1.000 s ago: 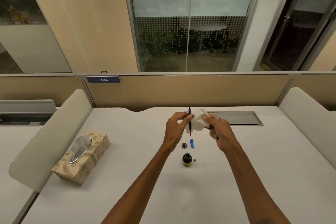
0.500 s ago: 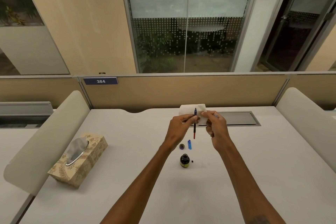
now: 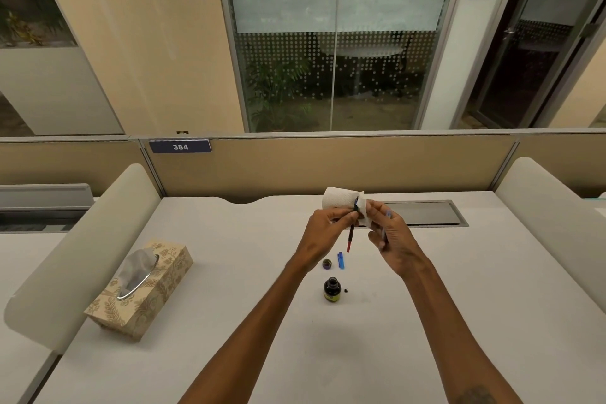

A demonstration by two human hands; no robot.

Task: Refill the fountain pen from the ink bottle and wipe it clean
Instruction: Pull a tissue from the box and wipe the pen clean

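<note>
The fountain pen (image 3: 351, 233) hangs upright above the desk (image 3: 229, 321), pinched near its top by the left hand (image 3: 323, 233), apparently to present its upper end for wiping. The right hand's (image 3: 390, 239) fingers grip a white tissue (image 3: 341, 198) against that end. The open ink bottle (image 3: 332, 289) stands below, clear of both hands.

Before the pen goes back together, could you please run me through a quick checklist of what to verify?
1. Pen secure in left hand: ok.
2. Tissue at the pen's upper end, held by right hand: ok.
3. Pen wiped clean: cannot tell, too small.
4. Ink bottle upright: ok, but uncapped; its cap lies apart.
5. Desk free of ink: not ok, dark spot beside the bottle.
6. Blue pen part within reach: ok.
</note>
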